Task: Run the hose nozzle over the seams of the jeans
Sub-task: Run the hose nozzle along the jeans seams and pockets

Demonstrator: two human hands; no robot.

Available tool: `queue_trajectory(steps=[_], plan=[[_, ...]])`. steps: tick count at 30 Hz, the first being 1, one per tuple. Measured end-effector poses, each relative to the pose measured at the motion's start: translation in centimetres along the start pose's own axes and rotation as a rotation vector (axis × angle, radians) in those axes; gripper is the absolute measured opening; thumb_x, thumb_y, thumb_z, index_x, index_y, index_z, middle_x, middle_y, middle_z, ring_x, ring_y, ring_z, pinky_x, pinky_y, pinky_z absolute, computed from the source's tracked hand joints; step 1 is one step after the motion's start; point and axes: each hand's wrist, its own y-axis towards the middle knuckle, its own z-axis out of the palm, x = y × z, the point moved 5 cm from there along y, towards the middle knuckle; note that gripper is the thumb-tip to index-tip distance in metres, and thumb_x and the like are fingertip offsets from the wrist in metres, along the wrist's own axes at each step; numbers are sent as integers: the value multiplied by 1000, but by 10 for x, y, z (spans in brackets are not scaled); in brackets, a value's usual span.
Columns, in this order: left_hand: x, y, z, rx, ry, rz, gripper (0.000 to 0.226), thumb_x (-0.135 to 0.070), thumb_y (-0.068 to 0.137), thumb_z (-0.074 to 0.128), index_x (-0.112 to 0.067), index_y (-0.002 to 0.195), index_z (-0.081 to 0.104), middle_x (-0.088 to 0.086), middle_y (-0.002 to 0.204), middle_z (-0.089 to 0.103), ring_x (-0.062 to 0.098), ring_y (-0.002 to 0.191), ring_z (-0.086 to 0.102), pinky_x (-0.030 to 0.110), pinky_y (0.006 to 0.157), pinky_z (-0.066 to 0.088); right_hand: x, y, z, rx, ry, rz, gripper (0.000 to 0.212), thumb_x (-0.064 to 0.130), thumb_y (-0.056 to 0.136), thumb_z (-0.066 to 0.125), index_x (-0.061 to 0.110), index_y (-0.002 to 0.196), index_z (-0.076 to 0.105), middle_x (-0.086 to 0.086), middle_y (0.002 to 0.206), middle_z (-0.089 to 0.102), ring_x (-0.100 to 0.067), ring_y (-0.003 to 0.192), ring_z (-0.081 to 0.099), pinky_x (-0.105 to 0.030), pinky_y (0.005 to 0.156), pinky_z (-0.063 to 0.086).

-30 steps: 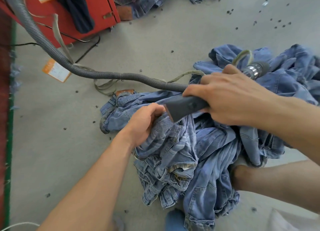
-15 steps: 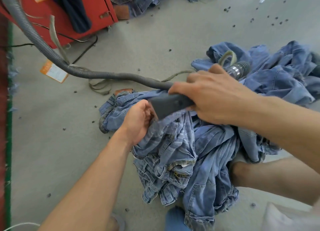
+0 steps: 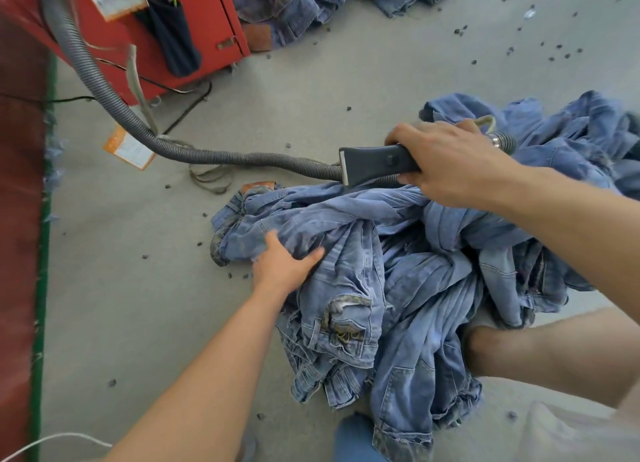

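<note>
A crumpled pile of light-blue jeans (image 3: pixel 408 274) lies on the grey floor. My right hand (image 3: pixel 450 156) grips the dark grey hose nozzle (image 3: pixel 374 163), whose flat mouth points left and hovers just above the top edge of the jeans. The ribbed grey hose (image 3: pixel 180 150) trails left and up toward the red cabinet. My left hand (image 3: pixel 284 264) presses on the denim at the left end of the pile, with its thumb spread along a fold and its fingers reaching toward the waistband.
A red metal cabinet (image 3: pixel 214 21) stands at the back left, with cables and an orange tag (image 3: pixel 128 148) on the floor beside it. More jeans (image 3: pixel 311 4) are heaped at the top. Small dark specks litter the floor. My bare leg (image 3: pixel 540 350) lies at the right.
The nozzle has lifted off the jeans and moved up and right, away from my left hand. My left hand has let go of the bunched fabric and now lies flatter on the denim.
</note>
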Motion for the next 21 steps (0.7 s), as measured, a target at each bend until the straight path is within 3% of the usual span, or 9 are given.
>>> queue_trajectory(steps=[2, 4, 7, 9, 10, 13, 15, 18, 21], plan=[[1, 7, -13, -89, 53, 113, 36, -44, 93, 73, -19, 117, 64, 6, 112, 70, 33, 109, 63, 33, 77, 48, 0, 0, -2, -7, 22, 1, 33, 32, 95, 69, 29, 120, 47, -1, 104, 61, -30, 100, 57, -53, 93, 38], [-3, 14, -44, -251, -1, 194, 11, -28, 91, 76, -22, 95, 68, 1, 92, 69, 28, 92, 64, 29, 68, 41, -2, 0, -6, -13, 48, 15, 33, 30, 95, 69, 28, 121, 48, 0, 101, 60, -29, 99, 57, -54, 96, 38], [-7, 13, -96, -624, -149, 303, 39, -22, 82, 81, -12, 118, 69, 17, 117, 65, 34, 109, 59, 36, 89, 44, -7, -2, -9, -24, 61, 29, 34, 29, 95, 70, 26, 122, 49, 0, 98, 58, -29, 95, 55, -52, 94, 37], [9, 3, -105, -847, -183, 157, 66, -31, 80, 81, -8, 135, 53, 22, 136, 50, 40, 128, 45, 47, 101, 40, -7, -5, -9, -25, 62, 21, 33, 28, 95, 69, 27, 121, 49, 1, 96, 57, -29, 95, 55, -52, 94, 36], [21, 0, -98, -842, -248, 30, 75, -37, 80, 80, -6, 139, 45, 23, 143, 43, 42, 134, 39, 52, 104, 41, -7, -6, -7, -22, 60, 15, 33, 28, 95, 69, 28, 121, 49, 1, 97, 57, -29, 95, 55, -52, 95, 36], [53, -4, -28, -285, -560, -391, 106, -55, 84, 77, -4, 154, 16, 21, 160, 24, 42, 144, 33, 53, 113, 39, -6, -10, -1, -11, 23, -22, 33, 29, 94, 68, 32, 119, 47, 0, 101, 59, -29, 96, 57, -50, 91, 35], [59, -14, 14, 58, -874, -515, 103, -55, 84, 79, -6, 156, 25, 18, 152, 45, 36, 131, 54, 50, 101, 52, -5, -10, 2, -10, 11, -39, 34, 30, 94, 68, 33, 119, 45, 0, 100, 59, -29, 94, 56, -47, 86, 32], [68, -11, 27, 213, -1089, -483, 58, -40, 85, 82, -9, 129, 65, 12, 112, 74, 25, 94, 70, 37, 75, 58, -4, -9, 3, -23, 13, -49, 35, 30, 93, 68, 33, 118, 45, 1, 99, 59, -29, 93, 56, -45, 84, 30], [68, -5, 16, 244, -1190, -462, 51, -19, 90, 78, -2, 136, 63, 18, 116, 74, 31, 98, 72, 40, 78, 59, -3, -9, 3, -27, 26, -42, 33, 30, 94, 68, 34, 117, 45, 2, 98, 59, -28, 93, 55, -46, 85, 31]])
